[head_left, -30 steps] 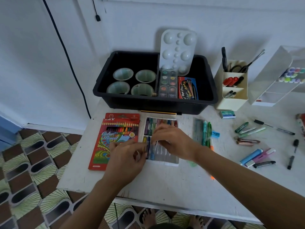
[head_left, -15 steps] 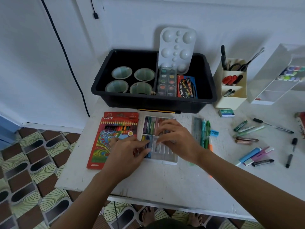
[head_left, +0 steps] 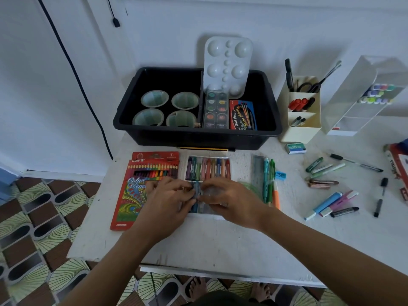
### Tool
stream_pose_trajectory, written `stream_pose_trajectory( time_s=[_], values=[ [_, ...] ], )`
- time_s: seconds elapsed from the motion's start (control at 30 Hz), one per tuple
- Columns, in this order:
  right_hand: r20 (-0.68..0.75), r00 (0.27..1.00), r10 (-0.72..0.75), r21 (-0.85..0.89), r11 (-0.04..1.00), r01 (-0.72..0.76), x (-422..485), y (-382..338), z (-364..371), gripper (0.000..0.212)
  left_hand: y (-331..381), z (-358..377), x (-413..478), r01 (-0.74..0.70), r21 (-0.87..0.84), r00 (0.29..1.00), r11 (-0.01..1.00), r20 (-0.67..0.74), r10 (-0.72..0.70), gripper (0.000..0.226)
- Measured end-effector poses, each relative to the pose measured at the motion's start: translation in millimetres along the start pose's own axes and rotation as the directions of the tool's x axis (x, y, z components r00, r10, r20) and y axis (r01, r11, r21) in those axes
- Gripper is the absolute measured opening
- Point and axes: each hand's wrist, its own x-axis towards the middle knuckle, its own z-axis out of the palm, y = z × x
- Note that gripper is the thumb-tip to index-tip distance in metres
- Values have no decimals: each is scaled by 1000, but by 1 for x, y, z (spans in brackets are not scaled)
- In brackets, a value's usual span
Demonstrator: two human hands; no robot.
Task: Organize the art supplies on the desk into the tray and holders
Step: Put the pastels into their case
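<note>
Crayon tray (head_left: 207, 168) | near row under hands | left hand (head_left: 167, 202), right hand (head_left: 234, 202) pinching blue crayon (head_left: 195, 189)

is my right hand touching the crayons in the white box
Touching. In the head view the right hand rests its fingertips on the lower-row crayons in the white box.

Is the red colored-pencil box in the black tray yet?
No, the colored-pencil box lies flat on the desk in front of the black tray, left of the crayon case.
</note>
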Motion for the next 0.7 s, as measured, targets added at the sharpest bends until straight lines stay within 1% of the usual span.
stream_pose_trajectory(
  time_s=[0.07,0.13,0.23,0.37,0.47,0.63,0.7],
  values=[
    [-14,1000,5,5,1000,-5,1,2,1,21,-1,-1,0,3,13,1000,1000,5,-3,25],
    [-21,1000,4,10,1000,-4,2,2,2,22,-1,-1,-1,11,9,1000,1000,19,-11,34],
    [-54,999,-1,43,999,4,0,0,2,24,-2,-1,0,-31,13,996,999,87,30,43],
    [-67,997,-25,-6,1000,24,-5,-4,5,30,-3,-3,0,-47,35,991,998,125,43,45],
    [-78,997,-16,-19,1000,15,-4,-3,8,29,-3,-2,-1,-55,37,989,998,142,49,46],
    [-74,996,-54,-12,999,53,1,1,10,26,-7,-1,2,-47,31,996,998,72,45,34],
    [-61,996,-60,-21,998,59,0,2,10,26,-8,0,1,-46,11,998,999,51,45,40]
  ],
)
